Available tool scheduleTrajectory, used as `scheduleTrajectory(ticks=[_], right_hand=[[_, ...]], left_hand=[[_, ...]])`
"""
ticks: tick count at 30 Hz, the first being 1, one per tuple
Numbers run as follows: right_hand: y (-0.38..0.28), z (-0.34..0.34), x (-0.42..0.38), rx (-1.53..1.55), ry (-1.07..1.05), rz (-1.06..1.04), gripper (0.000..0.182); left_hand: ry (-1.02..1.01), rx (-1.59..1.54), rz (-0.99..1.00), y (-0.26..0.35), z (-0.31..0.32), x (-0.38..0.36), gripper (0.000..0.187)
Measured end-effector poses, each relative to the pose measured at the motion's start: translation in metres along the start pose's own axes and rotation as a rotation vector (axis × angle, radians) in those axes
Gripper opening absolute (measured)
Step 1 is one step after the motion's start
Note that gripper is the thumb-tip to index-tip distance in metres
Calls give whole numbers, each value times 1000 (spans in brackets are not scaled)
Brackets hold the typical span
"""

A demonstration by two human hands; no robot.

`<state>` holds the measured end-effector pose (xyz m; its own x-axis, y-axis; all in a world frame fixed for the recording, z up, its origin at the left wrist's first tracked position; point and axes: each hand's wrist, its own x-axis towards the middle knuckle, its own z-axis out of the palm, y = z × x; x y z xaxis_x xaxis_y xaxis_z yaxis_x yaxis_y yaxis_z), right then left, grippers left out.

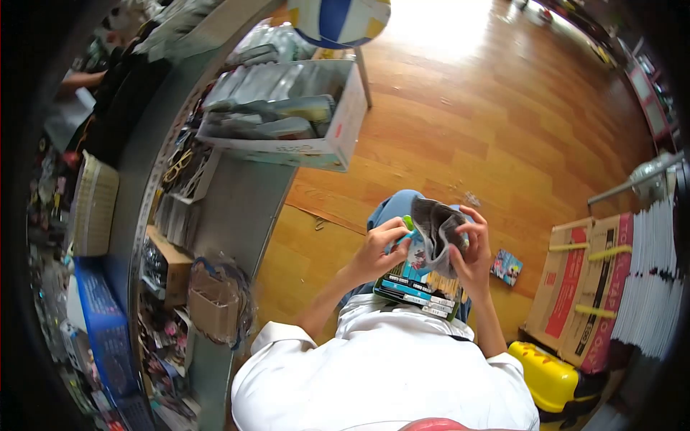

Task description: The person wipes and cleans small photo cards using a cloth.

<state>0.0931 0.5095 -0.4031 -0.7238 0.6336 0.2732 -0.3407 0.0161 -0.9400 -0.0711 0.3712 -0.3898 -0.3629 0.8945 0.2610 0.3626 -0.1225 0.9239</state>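
Note:
A crumpled grey cloth [433, 228] with dark and light folds is up in front of my lap. My right hand [471, 248] curls around its right side, thumb and fingers on the fabric. My left hand [382, 248] is closed, pinching the edge of a light-blue printed packet [415, 253]; a bright green bit shows above the fingers. The cloth partly covers the packet. Below both hands, a stack of small flat boxes [417, 293] with black, blue and white edges rests on my lap.
Left, a metal shelf [237, 194] bears a white carton [338, 144] of plastic-wrapped items and a brown box [215, 298]. A small colourful packet [507, 267] lies on the wooden floor. At right are cardboard cartons [568, 287] and a yellow case [540, 375]. A ball [338, 21] is at the top.

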Motion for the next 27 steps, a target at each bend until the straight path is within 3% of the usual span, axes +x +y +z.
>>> scheduleTrajectory(ticks=[2, 6, 8, 11, 15, 18, 19, 23, 27], right_hand=[[10, -8, -1, -358, -122, -109, 52], [7, 3, -1, -309, -120, 63, 62], [12, 3, 1, -325, -172, 36, 59], [12, 4, 2, -127, -241, 225, 34], [-1, 7, 8, -167, -272, 398, 17], [1, -1, 2, -217, -298, 388, 15], [-14, -2, 1, -168, -326, 487, 14], [-9, -20, -5, -284, -332, 282, 15], [-21, -7, 11, -317, -322, 199, 18]], left_hand=[[-16, 64, 37, -6, 1, 1, 11], [-41, 16, -9, 4, 2, 3, 6], [-79, 25, -2, 1, 2, 1, 10], [-154, -26, 87, 3, 5, 5, 17], [-118, 104, 97, -10, 6, 1, 21], [-6, 99, 84, -7, -1, 1, 23], [-11, 99, 47, -5, -8, 4, 27], [-105, 159, 78, -3, -31, 14, 28], [-179, 120, 71, 1, -4, 16, 26]])
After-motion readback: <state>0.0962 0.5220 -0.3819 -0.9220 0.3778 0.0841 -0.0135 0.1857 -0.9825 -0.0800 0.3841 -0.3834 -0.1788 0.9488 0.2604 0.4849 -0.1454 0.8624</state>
